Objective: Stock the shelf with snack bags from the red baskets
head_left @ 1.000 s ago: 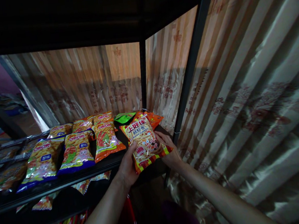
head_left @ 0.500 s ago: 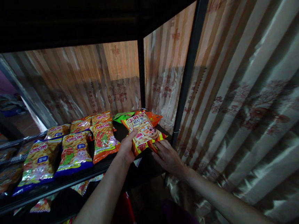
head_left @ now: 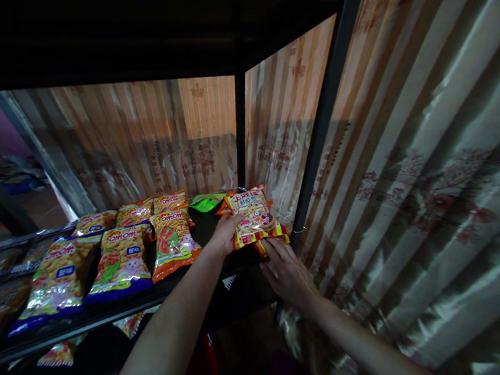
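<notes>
Lying in rows, snack bags fill the left of the shelf. Left hand is closed on the prawn cracker bag at the shelf's right end. Right hand, fingers loosely spread, touches its front edge.

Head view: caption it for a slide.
Left hand grips a prawn cracker packet at the snack shelf, right hand touching its lower edge.

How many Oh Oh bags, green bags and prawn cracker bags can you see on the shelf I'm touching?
Oh Oh bags: 6
Green bag: 1
Prawn cracker bag, in the left hand: 1
Total: 8
</notes>
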### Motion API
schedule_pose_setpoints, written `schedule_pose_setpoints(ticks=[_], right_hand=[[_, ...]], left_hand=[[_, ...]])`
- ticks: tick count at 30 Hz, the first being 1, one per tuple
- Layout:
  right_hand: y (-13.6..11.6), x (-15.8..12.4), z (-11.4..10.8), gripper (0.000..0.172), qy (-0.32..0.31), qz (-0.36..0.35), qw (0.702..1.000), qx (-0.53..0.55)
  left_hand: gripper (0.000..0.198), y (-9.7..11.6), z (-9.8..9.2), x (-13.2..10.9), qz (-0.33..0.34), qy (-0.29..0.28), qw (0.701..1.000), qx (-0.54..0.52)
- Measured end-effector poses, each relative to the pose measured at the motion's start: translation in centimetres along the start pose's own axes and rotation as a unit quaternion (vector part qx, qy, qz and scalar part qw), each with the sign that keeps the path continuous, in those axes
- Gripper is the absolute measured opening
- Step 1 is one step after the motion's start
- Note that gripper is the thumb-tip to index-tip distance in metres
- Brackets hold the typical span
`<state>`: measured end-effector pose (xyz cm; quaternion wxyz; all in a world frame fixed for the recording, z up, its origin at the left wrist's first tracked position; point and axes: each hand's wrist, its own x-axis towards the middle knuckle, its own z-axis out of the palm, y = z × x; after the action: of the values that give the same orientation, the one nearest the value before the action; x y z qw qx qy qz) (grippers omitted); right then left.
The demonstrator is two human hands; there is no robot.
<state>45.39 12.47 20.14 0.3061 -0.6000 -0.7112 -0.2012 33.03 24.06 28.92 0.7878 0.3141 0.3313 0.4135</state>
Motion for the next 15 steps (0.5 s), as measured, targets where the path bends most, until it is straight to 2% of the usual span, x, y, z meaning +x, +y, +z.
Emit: schedule_pose_setpoints(ticks=[4, 9, 12, 15], right_hand=[[0.2, 0.1, -0.2, 0.03, 0.013, 0.025, 0.999, 0.041], [0.6, 0.5, -0.4, 0.02, 0.035, 0.071, 0.99, 0.114], [0.7, 0.6, -0.5, 0.019, 0.057, 0.123, 0.979, 0.15], [0.8, 0.7, -0.7, 0.02, 0.08, 0.179, 0.961, 0.197]], left_hand=[[0.053, -0.4, -1.0, 0.5, 0.034, 0.01, 0.999, 0.025], [0.044, -0.9, -2.0, 0.0, 0.044, 0.063, 0.995, 0.068], [0.045, -1.0, -1.8, -0.3, 0.059, 0.089, 0.992, 0.063], [0.04, -0.7, -1.0, -0.5, 0.096, 0.087, 0.99, 0.048]])
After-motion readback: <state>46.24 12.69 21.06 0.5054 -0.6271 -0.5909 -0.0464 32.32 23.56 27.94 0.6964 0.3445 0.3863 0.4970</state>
